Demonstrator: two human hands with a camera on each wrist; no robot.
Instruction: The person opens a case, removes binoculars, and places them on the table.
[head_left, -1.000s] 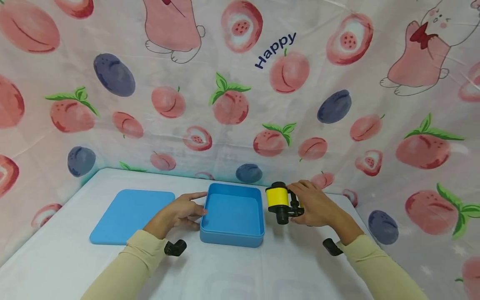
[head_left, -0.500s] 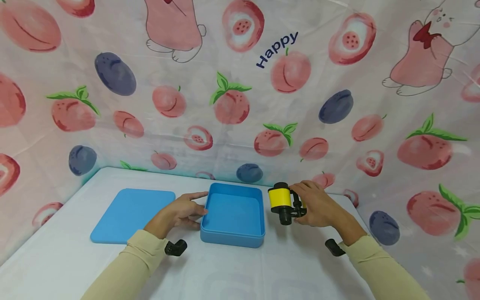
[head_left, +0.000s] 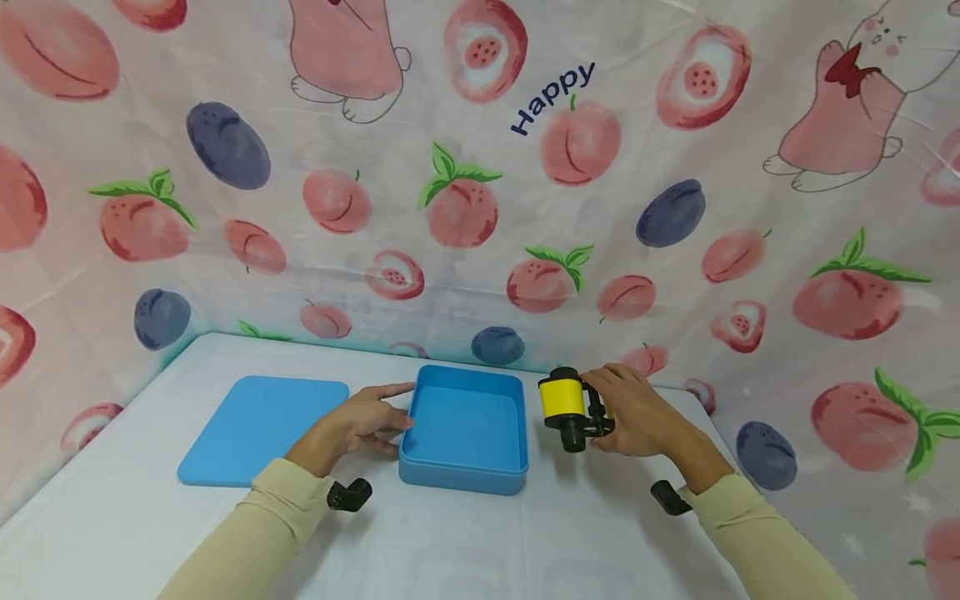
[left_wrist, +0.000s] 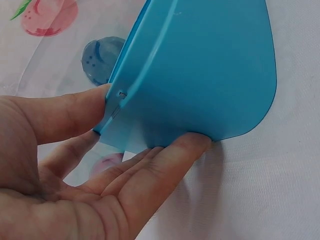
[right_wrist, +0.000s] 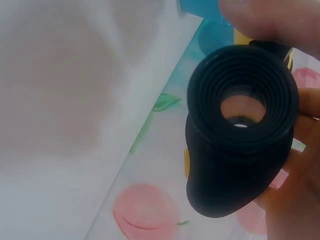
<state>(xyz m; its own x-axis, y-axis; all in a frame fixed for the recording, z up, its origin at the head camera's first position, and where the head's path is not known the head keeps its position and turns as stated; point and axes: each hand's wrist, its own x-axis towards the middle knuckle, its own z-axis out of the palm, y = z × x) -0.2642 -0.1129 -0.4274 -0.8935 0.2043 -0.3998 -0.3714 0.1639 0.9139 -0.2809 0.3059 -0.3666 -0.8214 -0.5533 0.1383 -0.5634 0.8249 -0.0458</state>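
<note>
A yellow and black pair of binoculars (head_left: 562, 398) is held in my right hand (head_left: 637, 412), to the right of the box and over the white table. In the right wrist view one black eyepiece (right_wrist: 242, 100) faces the camera, with fingers along its right side. The blue square box (head_left: 461, 479) stands uncovered with nothing inside. My left hand (head_left: 360, 425) rests against its left wall, fingers spread. In the left wrist view one fingertip meets the rim and others touch the outer wall (left_wrist: 210, 65) lower down, their fingers mostly straight.
A flat blue lid (head_left: 255, 433) lies on the white table (head_left: 420, 542) left of the box, partly behind the left forearm. A fruit-printed cloth (head_left: 420, 167) hangs behind the table and along its sides. Black camera mounts (head_left: 349, 495) show at both wrists.
The binoculars and my right hand have shifted slightly right and down in the head view. My left hand stays against the box, which has not moved.
</note>
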